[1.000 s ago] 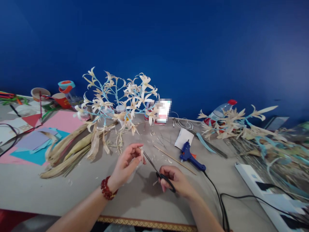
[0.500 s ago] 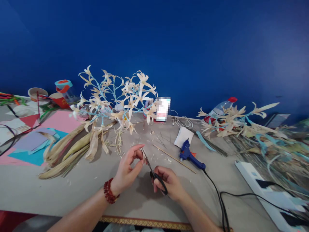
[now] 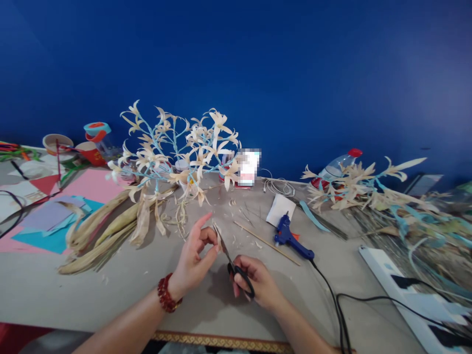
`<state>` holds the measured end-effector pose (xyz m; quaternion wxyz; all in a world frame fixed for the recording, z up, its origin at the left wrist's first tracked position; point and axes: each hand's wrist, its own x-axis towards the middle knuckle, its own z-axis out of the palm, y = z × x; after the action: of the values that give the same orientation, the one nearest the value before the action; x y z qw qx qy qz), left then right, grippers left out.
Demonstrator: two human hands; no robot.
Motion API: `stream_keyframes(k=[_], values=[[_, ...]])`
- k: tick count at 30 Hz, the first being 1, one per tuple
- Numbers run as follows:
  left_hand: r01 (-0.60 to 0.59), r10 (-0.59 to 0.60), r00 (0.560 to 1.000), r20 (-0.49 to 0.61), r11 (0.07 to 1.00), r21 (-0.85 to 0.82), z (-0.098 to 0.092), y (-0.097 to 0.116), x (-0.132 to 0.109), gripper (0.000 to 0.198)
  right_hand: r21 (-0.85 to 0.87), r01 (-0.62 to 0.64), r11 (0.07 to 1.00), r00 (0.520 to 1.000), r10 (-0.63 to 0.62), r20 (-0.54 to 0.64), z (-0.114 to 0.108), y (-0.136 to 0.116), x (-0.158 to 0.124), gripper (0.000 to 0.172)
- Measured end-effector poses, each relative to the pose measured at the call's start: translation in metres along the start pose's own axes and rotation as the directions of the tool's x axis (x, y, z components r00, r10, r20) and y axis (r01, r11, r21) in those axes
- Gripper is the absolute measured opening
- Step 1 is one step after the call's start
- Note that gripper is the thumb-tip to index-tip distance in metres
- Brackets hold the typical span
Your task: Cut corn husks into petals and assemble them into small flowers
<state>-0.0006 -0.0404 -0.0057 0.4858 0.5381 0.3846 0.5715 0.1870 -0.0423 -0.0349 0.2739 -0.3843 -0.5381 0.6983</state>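
My right hand (image 3: 254,280) grips a pair of scissors (image 3: 241,279) by the black handles, thumb and fingers in the loops. Their blades point up and away, toward my left hand (image 3: 199,250). Between its thumb and bent fingers that hand pinches a small pale piece of dried husk (image 3: 219,237), which lies against the blades. The left index finger is stretched out, clear of the blades. A red bead bracelet (image 3: 168,293) circles the left wrist. Beyond both hands, pale husk trimmings (image 3: 236,239) lie scattered on the grey table (image 3: 132,295).
Husk flowers on blue stems (image 3: 155,142) stand at the back. Dried husks (image 3: 106,236) lie left, on coloured paper (image 3: 40,241). A blue glue gun (image 3: 293,237) rests right, near a wooden stick (image 3: 269,243), a white power strip (image 3: 391,290) and more husk flowers (image 3: 354,184).
My left index finger has lifted and straightened away from the blades. The pale husk piece shows more plainly beside the blades. The scissors have shifted slightly left.
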Motion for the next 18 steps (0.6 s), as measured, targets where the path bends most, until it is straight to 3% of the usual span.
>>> stream_keyframes(k=[18], values=[[-0.024,0.024,1.0,0.013,1.0,-0.016,0.0009,-0.0026,0.0005,0.067,-0.009,-0.002,1.0,1.0,0.001,-0.013,0.0018,-0.0035,0.0003,0.056]])
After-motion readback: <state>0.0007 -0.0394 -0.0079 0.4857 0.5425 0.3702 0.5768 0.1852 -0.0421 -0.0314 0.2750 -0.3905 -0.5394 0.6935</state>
